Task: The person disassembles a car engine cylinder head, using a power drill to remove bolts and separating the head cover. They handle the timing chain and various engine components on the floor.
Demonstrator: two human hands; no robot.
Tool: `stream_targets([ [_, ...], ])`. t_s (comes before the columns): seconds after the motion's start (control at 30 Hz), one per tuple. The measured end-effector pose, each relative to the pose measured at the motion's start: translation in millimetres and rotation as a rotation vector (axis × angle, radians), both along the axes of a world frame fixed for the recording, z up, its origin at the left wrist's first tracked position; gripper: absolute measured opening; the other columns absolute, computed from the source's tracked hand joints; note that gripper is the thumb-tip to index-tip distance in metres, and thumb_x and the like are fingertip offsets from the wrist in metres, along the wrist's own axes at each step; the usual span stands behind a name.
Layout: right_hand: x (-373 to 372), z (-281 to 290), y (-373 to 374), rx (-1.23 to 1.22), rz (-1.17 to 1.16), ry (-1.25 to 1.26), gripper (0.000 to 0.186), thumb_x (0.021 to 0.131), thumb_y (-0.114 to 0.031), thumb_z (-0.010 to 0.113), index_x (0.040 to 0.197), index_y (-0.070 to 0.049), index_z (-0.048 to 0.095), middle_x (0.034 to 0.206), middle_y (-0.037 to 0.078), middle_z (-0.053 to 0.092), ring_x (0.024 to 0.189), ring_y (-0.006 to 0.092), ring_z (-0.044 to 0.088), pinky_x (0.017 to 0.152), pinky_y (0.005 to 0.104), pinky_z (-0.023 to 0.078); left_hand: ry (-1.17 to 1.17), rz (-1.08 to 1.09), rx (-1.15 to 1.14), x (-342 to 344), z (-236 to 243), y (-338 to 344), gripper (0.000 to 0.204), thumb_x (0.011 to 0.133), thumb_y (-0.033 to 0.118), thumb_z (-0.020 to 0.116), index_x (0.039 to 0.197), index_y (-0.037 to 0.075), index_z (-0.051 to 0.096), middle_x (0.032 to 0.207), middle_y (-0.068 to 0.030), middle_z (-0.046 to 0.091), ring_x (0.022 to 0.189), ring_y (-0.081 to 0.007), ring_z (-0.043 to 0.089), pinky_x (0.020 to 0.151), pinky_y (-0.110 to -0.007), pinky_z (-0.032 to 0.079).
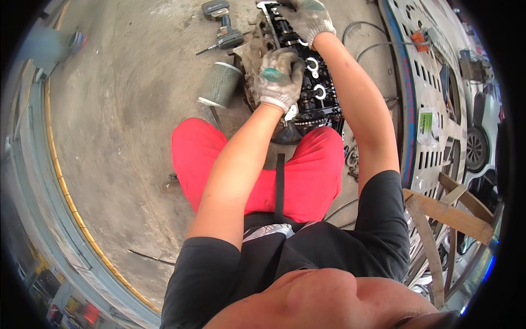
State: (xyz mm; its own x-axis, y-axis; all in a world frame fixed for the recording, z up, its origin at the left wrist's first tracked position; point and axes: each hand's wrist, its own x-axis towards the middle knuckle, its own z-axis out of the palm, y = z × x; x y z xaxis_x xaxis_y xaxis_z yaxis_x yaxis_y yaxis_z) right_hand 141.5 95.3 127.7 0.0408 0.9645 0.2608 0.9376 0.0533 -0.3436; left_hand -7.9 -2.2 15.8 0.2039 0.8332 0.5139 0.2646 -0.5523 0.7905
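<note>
An engine with black upper parts [324, 82] and white ring-shaped pieces lies on the floor between my knees. My left hand [280, 77], in a dirty grey work glove with a green patch, rests on its left side. The fingers are curled down, and whatever they grip is hidden beneath them. At the engine's far end is my right hand [311, 17], gloved the same way; its fingertips run up to the picture's top edge, so their grip does not show. A slim silver bar [269, 22] lies along the engine's far left, close to the right hand's fingers.
Left of the engine, a cordless power tool [224, 27] lies on the concrete floor, with a cylindrical mesh filter [221, 84] nearer me. A slotted metal platform [422, 71] runs along the right, beside a loose cable [361, 52]. Wooden boards [452, 214] stand at lower right.
</note>
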Motion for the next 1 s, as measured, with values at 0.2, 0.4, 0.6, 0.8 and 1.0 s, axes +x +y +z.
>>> stream_targets([
  [0.2,0.5,-21.2,4.7,-0.071,-0.104,-0.174,0.035,0.101,-0.039,0.068,0.127,-0.02,0.081,0.125,0.012,0.079,0.115,0.0336,0.075,0.099,0.0444,0.059,0.021,-0.013,-0.006,-9.0,11.1,-4.4,0.016,0.092,0.017,0.072,0.107,0.012,0.07,0.119,-0.0098,0.074,0.119,-0.0376,0.066,0.105,-0.053,0.052],
  [0.4,-29.2,3.2,8.5,-0.232,0.021,-0.672,0.029,0.105,-0.032,0.062,0.124,-0.018,0.079,0.119,0.012,0.077,0.117,0.0358,0.071,0.102,0.049,0.056,0.036,-0.025,0.0,-7.4,1.7,-0.9,0.018,0.09,0.017,0.074,0.107,0.014,0.071,0.118,-0.0093,0.072,0.118,-0.0383,0.063,0.105,-0.053,0.05],
  [0.6,-34.2,20.5,23.0,-0.402,-0.101,-0.536,0.037,0.103,-0.038,0.06,0.122,-0.011,0.076,0.117,0.019,0.079,0.112,0.0382,0.075,0.095,0.051,0.059,-0.084,0.005,-0.005,0.3,7.1,-3.8,0.028,0.089,0.016,0.078,0.112,0.011,0.062,0.116,-0.0113,0.07,0.117,-0.0402,0.062,0.11,-0.057,0.046],
  [0.8,-35.5,4.0,49.6,-0.492,-0.113,-0.726,0.044,0.105,-0.044,0.054,0.114,-0.012,0.082,0.118,0.02,0.078,0.112,0.0414,0.075,0.094,0.0512,0.058,0.184,-0.098,-0.122,-12.3,25.0,7.8,0.007,0.086,0.017,0.069,0.088,0.01,0.068,0.094,-0.0163,0.071,0.1,-0.0364,0.069,0.098,-0.05,0.05],
  [1.0,-51.2,18.5,33.7,-0.481,-0.075,-0.695,0.05,0.107,-0.051,0.051,0.116,-0.011,0.081,0.117,0.019,0.078,0.11,0.042,0.075,0.095,0.0531,0.059,0.076,-0.03,-0.104,1.7,0.3,-10.8,0.019,0.092,0.018,0.071,0.106,0.01,0.063,0.119,-0.0131,0.065,0.122,-0.0397,0.06,0.11,-0.054,0.045],
])
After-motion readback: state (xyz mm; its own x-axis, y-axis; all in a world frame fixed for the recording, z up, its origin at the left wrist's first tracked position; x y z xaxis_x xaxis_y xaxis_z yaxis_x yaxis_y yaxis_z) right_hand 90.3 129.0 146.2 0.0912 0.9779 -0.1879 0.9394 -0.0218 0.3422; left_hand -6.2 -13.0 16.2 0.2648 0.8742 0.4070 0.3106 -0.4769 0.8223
